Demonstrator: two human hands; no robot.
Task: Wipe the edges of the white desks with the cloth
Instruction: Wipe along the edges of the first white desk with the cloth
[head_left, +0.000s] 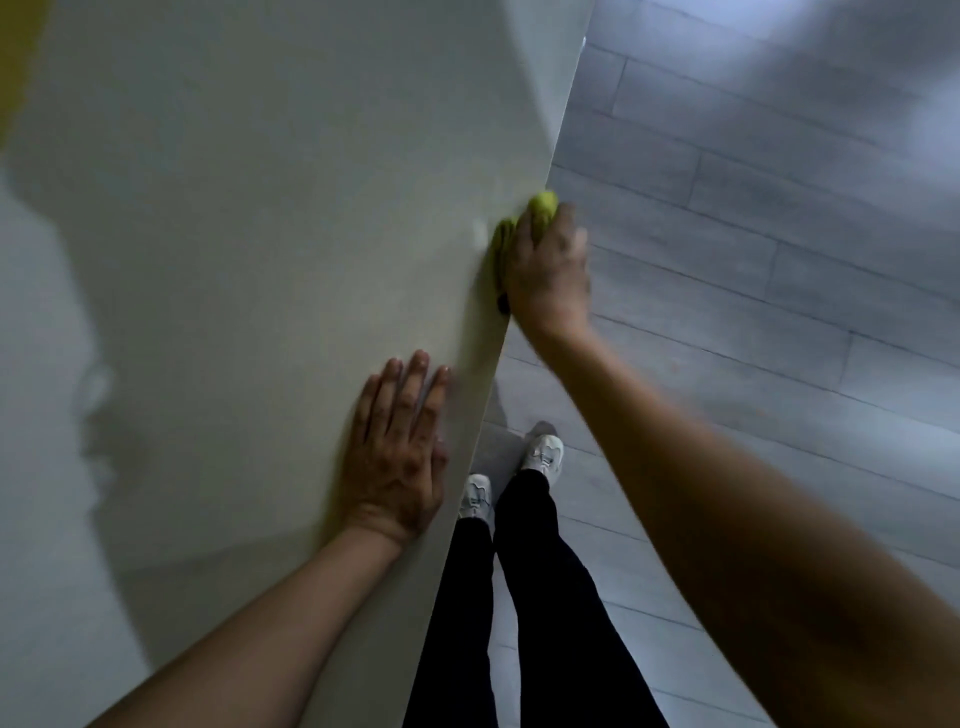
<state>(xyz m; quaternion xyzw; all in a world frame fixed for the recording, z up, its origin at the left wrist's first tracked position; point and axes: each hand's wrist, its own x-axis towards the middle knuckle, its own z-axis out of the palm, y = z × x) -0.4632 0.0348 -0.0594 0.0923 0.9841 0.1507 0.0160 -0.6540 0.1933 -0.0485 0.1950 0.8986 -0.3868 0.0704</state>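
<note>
A white desk fills the left and middle of the head view, its right edge running diagonally from top right down to the bottom centre. My right hand grips a yellow-green cloth and holds it against that edge, fingers wrapped over it; most of the cloth is hidden under the hand. My left hand lies flat on the desktop close to the edge, fingers straight and together.
Grey plank floor lies to the right of the desk. My legs in black trousers and white shoes stand right beside the desk edge. A yellow surface shows at the top left corner.
</note>
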